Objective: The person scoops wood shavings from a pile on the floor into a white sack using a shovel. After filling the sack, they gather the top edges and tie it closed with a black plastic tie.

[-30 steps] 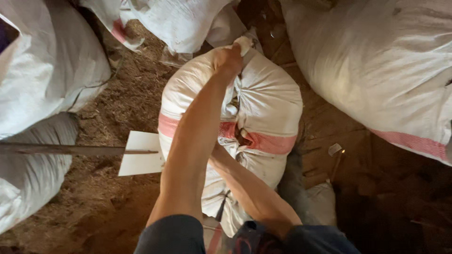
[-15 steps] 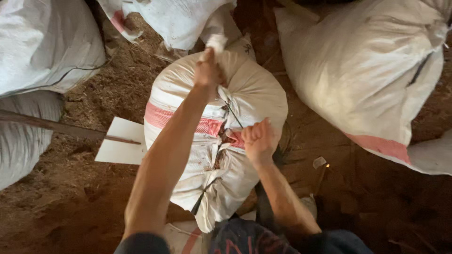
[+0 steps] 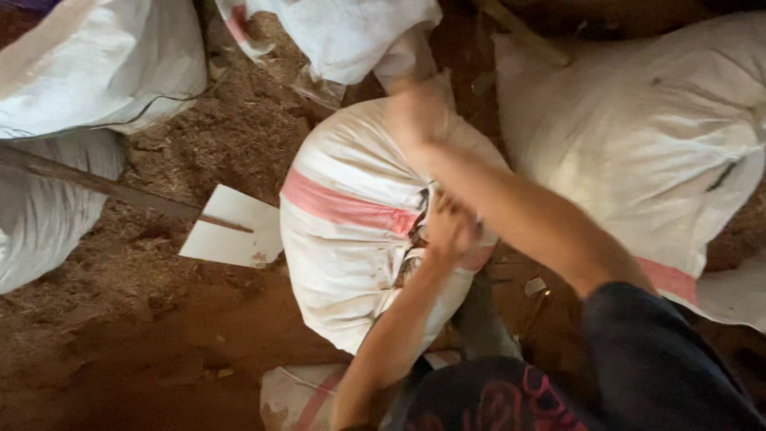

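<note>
A full white woven sack [image 3: 351, 239] with a pink stripe lies on the dirt floor in front of me. My right hand [image 3: 415, 112], blurred, reaches across from the right and clutches the sack's far top end. My left hand [image 3: 451, 227] comes up from below and is closed on the stitched seam at the sack's middle, by the pink stripe. Part of the seam is hidden under that hand.
More stuffed white sacks lie around: top left [image 3: 96, 72], far left [image 3: 40, 207], top centre [image 3: 351, 32] and right [image 3: 638, 136]. A shovel with a pale blade [image 3: 231, 235] and long wooden handle [image 3: 88, 182] rests on the husk-strewn dirt at left. An empty sack [image 3: 303, 395] lies near me.
My hands have changed places: the right arm now reaches the sack's far end, and the left hand has come to the middle seam. The sack has rolled slightly.
</note>
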